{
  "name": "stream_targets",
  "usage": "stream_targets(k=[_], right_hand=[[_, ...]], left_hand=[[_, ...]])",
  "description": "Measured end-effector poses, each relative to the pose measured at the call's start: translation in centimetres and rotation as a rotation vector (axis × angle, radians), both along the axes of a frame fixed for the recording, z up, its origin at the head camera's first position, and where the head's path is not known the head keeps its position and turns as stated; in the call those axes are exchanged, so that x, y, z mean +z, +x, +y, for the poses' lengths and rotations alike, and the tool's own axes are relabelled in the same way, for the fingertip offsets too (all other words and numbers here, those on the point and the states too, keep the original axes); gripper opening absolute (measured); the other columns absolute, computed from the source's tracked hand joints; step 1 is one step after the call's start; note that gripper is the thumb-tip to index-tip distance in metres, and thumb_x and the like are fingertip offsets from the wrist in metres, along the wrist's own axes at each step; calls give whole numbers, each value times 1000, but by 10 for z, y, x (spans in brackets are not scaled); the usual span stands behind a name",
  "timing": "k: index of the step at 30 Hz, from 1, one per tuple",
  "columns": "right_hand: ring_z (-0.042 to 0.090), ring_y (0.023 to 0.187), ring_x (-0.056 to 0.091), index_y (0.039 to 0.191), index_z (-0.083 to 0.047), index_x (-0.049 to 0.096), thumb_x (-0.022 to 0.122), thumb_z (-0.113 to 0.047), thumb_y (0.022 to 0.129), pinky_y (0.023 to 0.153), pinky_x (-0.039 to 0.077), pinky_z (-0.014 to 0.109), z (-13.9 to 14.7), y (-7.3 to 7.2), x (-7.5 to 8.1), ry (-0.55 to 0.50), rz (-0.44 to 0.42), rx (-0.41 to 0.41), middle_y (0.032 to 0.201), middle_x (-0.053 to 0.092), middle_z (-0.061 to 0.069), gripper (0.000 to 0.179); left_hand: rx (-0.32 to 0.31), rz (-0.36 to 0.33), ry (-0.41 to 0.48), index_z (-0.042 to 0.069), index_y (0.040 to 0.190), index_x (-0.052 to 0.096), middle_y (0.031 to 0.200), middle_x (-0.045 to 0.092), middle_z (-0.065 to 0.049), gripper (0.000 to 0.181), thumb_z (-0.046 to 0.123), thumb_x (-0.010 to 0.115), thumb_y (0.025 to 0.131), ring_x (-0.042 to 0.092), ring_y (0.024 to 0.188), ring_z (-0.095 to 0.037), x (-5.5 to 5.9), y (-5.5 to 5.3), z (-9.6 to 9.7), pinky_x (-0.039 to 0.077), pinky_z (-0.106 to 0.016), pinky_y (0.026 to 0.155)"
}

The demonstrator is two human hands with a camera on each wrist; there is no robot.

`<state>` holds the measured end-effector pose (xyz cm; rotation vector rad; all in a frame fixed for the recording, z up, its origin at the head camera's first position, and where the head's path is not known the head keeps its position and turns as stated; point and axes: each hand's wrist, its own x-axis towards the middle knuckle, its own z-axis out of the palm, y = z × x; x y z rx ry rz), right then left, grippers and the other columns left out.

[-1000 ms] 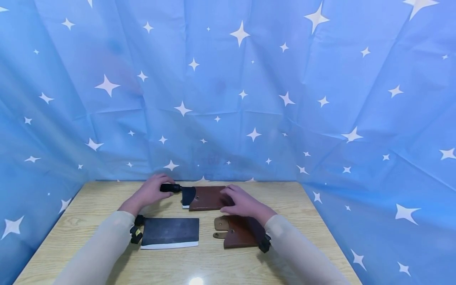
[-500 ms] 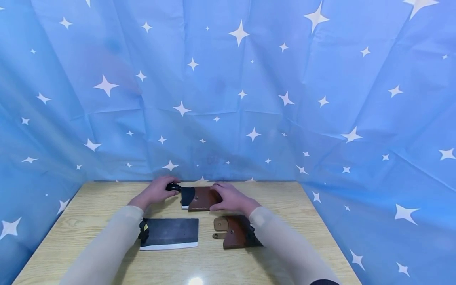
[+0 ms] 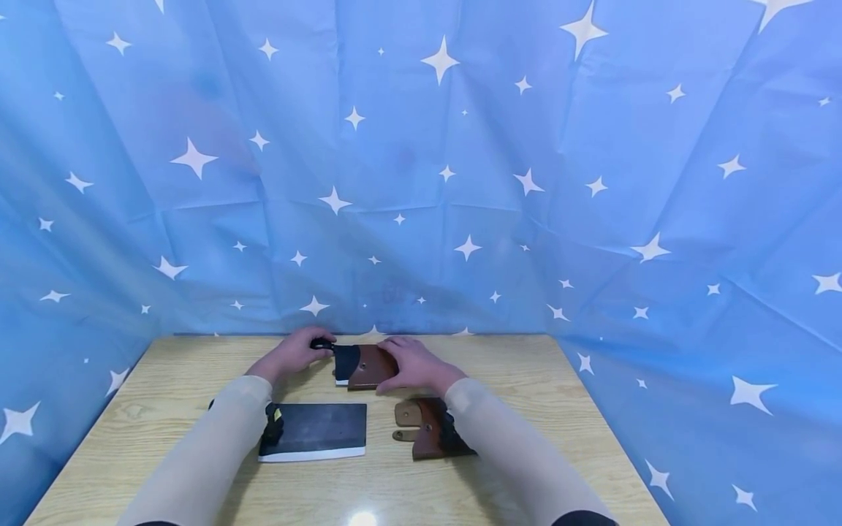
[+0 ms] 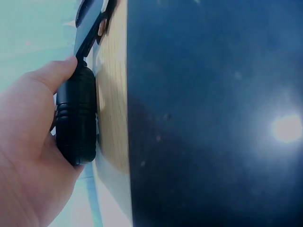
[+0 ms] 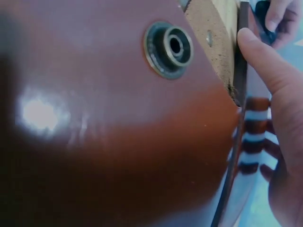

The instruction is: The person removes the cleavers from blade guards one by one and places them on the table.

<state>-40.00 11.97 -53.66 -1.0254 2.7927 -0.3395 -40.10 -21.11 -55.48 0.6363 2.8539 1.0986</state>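
Observation:
At the back of the table a cleaver lies flat, its blade mostly inside a brown leather sheath. My left hand grips its black handle, thumb along the handle near the blade. Over the sheath's right part is my right hand, holding it with the thumb at the near edge and fingers across toward the far edge. A second, bare cleaver lies below my left forearm, its handle mostly hidden. Below my right wrist lies another leather sheath, unfastened and partly covered.
The light wood table ends at a blue curtain with white stars, behind and on both sides. In the right wrist view, the nearer sheath's metal snap stands close to the camera.
My right hand has slid left along the sheath, toward the cleaver's handle. My left hand has shifted a little right on the handle. The sheathed cleaver has stayed in nearly the same place.

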Motion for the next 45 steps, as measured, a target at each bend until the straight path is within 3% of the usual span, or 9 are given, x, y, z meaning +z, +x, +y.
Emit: stream_targets(k=[8, 16, 23, 30, 37, 41, 45], right_hand=[[35, 164, 30, 176, -20, 32, 76, -84, 85, 131, 27, 60, -2, -4, -11, 31, 35, 17, 178, 35, 8, 120], [33, 164, 31, 176, -22, 33, 73, -86, 86, 130, 28, 59, -4, -2, -11, 63, 47, 8, 177, 37, 7, 117], [32, 161, 35, 174, -23, 36, 71, -87, 87, 129, 32, 55, -10, 1, -9, 80, 71, 25, 175, 41, 8, 114], [33, 160, 34, 176, -26, 33, 68, -88, 88, 129, 32, 57, -8, 5, 0, 53, 123, 38, 174, 39, 6, 113], [35, 162, 31, 178, -25, 25, 70, -88, 87, 131, 27, 57, -5, 9, 6, 55, 156, 46, 176, 34, 10, 120], [34, 160, 33, 177, -23, 29, 72, -84, 88, 131, 28, 56, -2, 12, 9, 25, 166, 52, 174, 38, 10, 116], [28, 155, 38, 177, -29, 29, 72, -85, 87, 129, 32, 53, 2, 12, 12, 1, 205, 53, 169, 43, 7, 115]], left_hand=[[47, -31, 9, 3, 134, 76, 136, 71, -19, 30, 15, 77, 106, 64, 130, -42, 2, 2, 5, 49, -62, 113], [50, -43, -4, 2, 140, 74, 139, 69, -21, 39, 16, 80, 104, 62, 131, -43, 1, 2, 7, 49, -61, 112], [34, 16, -89, 2, 134, 76, 130, 72, -19, 34, 16, 80, 104, 65, 125, -42, 0, 6, 5, 52, -61, 109], [39, 38, -53, 3, 138, 75, 127, 71, -14, 35, 17, 77, 106, 67, 119, -37, 4, 7, 1, 55, -59, 104], [20, 141, -65, 3, 131, 78, 118, 73, -10, 32, 18, 80, 103, 68, 112, -33, 8, 2, 1, 57, -57, 100], [24, 162, -69, 1, 130, 78, 121, 73, -13, 32, 17, 81, 102, 68, 114, -37, 12, 5, 4, 56, -59, 102], [38, 160, -65, 3, 132, 77, 124, 73, -14, 33, 17, 81, 102, 68, 117, -37, 20, 11, 8, 55, -59, 103]])
